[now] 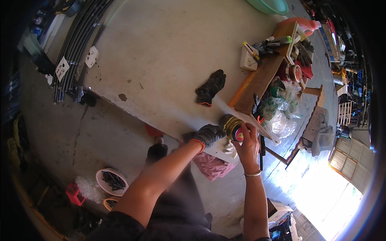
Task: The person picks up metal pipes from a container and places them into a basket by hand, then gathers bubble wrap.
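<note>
Near the table's front edge, a thick olive-brown roll of tape (228, 122) with a red label at its core is held between my hands. My bare right hand (248, 144), with a bangle at the wrist, grips the roll from the right. My left hand (209, 135), in a dark grey knitted glove with an orange cuff, has its fingers closed against the roll's left side; its fingertips are partly hidden. A matching dark glove (210, 89) lies on the table (161, 60) beyond the hands. A whitish crumpled piece (230, 150) shows just below the roll.
At the right, a cardboard box (257, 86) holds tools, clear plastic bags (279, 116) and a red tin (292, 73). Long black rods (74, 52) lie at the far left. Pink cloth (214, 166) hangs at the front edge. A tub (105, 178) stands on the floor.
</note>
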Tool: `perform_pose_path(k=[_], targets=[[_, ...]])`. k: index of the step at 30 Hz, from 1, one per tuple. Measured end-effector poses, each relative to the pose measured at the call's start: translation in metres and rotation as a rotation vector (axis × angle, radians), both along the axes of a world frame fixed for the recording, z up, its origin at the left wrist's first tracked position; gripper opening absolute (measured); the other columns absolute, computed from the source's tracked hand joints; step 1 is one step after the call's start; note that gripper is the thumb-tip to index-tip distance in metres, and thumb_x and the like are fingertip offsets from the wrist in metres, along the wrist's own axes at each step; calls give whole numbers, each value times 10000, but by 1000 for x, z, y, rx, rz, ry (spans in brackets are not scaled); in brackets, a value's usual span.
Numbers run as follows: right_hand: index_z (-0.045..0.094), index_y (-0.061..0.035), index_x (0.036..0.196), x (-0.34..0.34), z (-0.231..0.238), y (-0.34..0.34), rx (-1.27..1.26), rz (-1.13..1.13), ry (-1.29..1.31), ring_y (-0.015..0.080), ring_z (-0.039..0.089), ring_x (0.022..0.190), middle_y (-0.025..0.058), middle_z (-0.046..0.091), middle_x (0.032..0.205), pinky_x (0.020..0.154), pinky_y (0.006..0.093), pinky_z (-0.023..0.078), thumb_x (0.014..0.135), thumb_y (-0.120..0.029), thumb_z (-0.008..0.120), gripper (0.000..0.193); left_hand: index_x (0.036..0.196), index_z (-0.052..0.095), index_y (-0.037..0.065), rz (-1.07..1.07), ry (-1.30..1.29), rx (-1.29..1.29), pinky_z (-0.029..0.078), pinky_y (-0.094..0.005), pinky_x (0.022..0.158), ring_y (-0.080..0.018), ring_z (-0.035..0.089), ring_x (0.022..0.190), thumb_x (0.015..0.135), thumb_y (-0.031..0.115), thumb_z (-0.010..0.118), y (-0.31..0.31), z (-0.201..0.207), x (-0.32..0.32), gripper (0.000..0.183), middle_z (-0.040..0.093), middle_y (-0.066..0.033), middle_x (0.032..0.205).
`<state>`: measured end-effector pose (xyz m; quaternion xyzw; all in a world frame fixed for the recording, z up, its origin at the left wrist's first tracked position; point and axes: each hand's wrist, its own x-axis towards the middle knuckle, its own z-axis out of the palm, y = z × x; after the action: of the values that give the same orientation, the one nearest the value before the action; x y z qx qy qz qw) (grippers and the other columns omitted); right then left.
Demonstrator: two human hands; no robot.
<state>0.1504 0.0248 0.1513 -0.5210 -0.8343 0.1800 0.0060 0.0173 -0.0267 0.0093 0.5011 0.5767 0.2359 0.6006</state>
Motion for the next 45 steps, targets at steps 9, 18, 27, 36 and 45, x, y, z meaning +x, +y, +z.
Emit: perform_pose_path(k=[9, 18, 27, 36, 45], targets=[[525, -47, 1192, 0, 3, 4, -21, -31, -15, 320, 565, 990, 127, 509, 1145, 803, 396, 482, 517, -8, 793, 727, 953, 635, 65, -45, 45, -21, 456, -434, 763, -359, 597, 867, 881, 313, 538, 8, 11, -1, 276, 644, -169, 904], [497, -70, 1211, 2, -4, 8, -33, -25, -17, 324, 538, 1018, 112, 483, 1162, 814, 389, 471, 521, 4, 778, 749, 1001, 633, 76, -23, 57, 104, 461, -412, 789, -332, 593, 922, 897, 259, 526, 5, -7, 6, 236, 641, -150, 964], [529, -66, 1179, 5, 1, 6, 108, 21, 28, 328, 545, 1011, 121, 532, 1135, 837, 387, 468, 512, -54, 812, 725, 1016, 639, 37, 7, -54, -160, 457, -334, 831, -279, 613, 920, 871, 233, 605, 15, 12, -2, 247, 656, -144, 998], [440, -144, 1320, 96, -99, -78, -264, -279, -100, 314, 372, 1285, 119, 333, 1427, 988, 405, 397, 778, -22, 585, 574, 978, 619, 45, 206, -285, -233, 418, -287, 479, -131, 510, 521, 876, 261, 601, 4, 39, -25, 239, 579, -55, 703], [637, -64, 1046, 84, -148, -81, -42, -823, 178, 285, 574, 881, 128, 569, 990, 763, 365, 464, 773, -18, 560, 288, 948, 581, 65, 452, -392, -474, 405, -272, 402, -151, 546, 479, 880, 317, 590, -16, 74, -94, 262, 576, -33, 680]])
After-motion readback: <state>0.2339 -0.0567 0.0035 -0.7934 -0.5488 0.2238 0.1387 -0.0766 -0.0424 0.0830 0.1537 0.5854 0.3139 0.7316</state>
